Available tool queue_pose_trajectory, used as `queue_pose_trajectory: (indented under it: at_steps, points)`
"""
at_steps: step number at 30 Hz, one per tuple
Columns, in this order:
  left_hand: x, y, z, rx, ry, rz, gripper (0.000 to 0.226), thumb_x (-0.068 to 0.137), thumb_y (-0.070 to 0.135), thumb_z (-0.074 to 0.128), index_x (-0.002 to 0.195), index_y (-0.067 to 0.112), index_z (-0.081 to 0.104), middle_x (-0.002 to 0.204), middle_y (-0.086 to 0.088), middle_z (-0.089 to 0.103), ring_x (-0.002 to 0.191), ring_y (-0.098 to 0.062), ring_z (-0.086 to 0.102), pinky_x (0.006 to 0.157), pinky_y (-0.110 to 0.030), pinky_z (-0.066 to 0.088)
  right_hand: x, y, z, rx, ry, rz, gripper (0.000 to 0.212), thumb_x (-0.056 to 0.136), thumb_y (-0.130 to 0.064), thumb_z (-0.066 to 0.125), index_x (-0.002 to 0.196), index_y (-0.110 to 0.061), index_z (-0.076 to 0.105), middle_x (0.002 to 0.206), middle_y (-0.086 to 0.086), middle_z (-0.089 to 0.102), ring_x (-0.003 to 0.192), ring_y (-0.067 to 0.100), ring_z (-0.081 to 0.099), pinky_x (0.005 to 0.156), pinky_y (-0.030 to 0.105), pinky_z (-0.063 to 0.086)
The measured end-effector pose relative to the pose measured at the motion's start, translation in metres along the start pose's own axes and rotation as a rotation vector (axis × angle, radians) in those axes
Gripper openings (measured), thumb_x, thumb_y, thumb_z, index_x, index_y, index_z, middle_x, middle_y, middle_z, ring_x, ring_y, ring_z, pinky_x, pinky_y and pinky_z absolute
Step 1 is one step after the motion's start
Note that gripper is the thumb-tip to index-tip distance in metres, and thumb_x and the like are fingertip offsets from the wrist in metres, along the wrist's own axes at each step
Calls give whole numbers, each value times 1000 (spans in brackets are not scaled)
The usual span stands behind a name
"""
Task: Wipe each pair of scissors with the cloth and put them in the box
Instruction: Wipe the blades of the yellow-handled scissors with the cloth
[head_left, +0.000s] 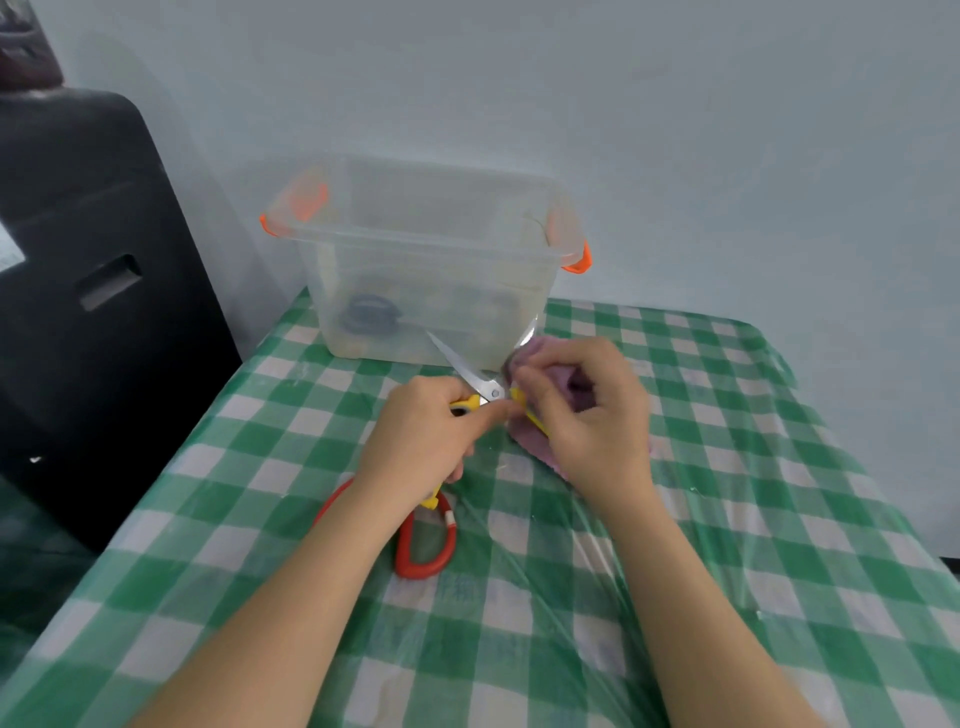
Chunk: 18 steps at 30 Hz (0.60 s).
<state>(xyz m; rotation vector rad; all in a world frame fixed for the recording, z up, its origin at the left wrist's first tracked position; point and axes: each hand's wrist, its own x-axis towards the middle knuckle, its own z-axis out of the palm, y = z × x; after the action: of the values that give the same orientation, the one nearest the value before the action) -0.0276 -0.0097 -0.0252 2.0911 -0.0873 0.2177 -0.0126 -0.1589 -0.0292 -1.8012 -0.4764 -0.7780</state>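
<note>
Scissor cleaning on a green-and-white checked tablecloth (727, 519), pale wall (675, 130) behind, black case (93, 291) off to the left.

Clear box (426, 260) with orange clips sits at the back. Red scissors (426, 540) lie flat near the front. Left hand (426, 431) grips the yellow scissors (480, 392), blades spread wide, right hand (587, 415) fingers curled around a pinkish cloth (545, 374) at one blade.

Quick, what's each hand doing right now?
Left hand: grips the yellow scissors by the handle.
Right hand: holds the purple cloth against them.
</note>
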Motion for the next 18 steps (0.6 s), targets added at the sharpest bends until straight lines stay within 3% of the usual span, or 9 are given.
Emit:
queue_pose_trajectory:
  at_steps: [2,4,8,12,18]
  points:
    - [-2,-1,0,75,-17,19,43,83,47,70,64,10,59,42,-3,53,34,-21,53,43,-35,46,-3,6,3,-154,-132,-23,13,82,-9,72,82,-21,67,87,-13,61,89,14,58,81,22,45]
    - [-2,0,0,139,-33,34,45,82,51,68,75,7,66,46,-8,56,36,-22,55,45,-41,49,-3,4,3,-116,-138,96,19,82,-8,74,81,-25,66,88,-13,60,89,7,57,79,12,42]
    - [-1,2,1,191,-51,46,53,80,56,66,90,4,70,52,-14,61,36,-20,56,46,-43,51,-2,1,3,-91,-14,170,31,84,-8,72,80,-35,58,91,-3,63,87,2,57,75,10,41]
    - [-4,4,0,175,-125,53,43,77,57,69,92,17,75,47,-3,58,34,-16,54,44,-38,51,0,-1,-1,-58,168,234,27,90,-13,66,80,-37,55,87,-8,64,85,11,60,74,23,45]
    - [-3,-2,-4,69,-125,51,25,72,54,75,78,31,74,44,1,55,34,-15,49,43,-33,44,6,-5,-8,111,345,317,11,92,-9,65,86,-16,61,79,-13,63,74,-6,58,73,12,45]
